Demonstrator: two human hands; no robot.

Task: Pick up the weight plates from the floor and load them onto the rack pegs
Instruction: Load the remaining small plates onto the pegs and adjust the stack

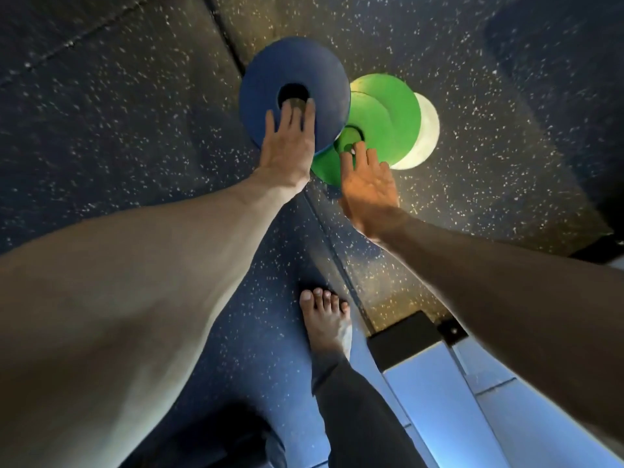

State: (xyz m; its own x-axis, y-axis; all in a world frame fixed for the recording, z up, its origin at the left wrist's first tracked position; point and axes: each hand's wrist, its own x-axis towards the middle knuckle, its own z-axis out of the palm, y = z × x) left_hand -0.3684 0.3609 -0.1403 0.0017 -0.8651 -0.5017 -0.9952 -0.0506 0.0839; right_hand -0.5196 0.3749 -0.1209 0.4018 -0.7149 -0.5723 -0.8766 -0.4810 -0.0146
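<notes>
Four weight plates appear to be lying in an overlapping cluster on the dark speckled floor [135,96], and the pickup step is only beginning: neither hand is yet gripping a plate. The blue plate [263,82], the largest, is lying at the left and overlapping the front green plate [326,167], which is covering part of the rear green plate [395,109]. The pale plate [427,130] is peeking out at the far right from under the green ones. The left hand [287,150] is resting flat on the blue plate, its fingers [309,113] lying nearly straight and close together, tips reaching the near rim of the centre hole; its thumb is hidden. The right hand [369,184] is touching the front green plate, fingers held close together with their tips at that plate's hole; whether they are hooking into it cannot be told. The next move is probably calling for curling the fingertips through each hole and raising the blue plate first, since it is lying on top. No rack peg is showing, so carrying will likely require standing and turning. A pale structure [439,400] with a black block [401,339] at its end is lying at lower right beneath the right forearm. A bare foot [324,319] is standing near the cluster, where a slipping plate could be striking the toes.
</notes>
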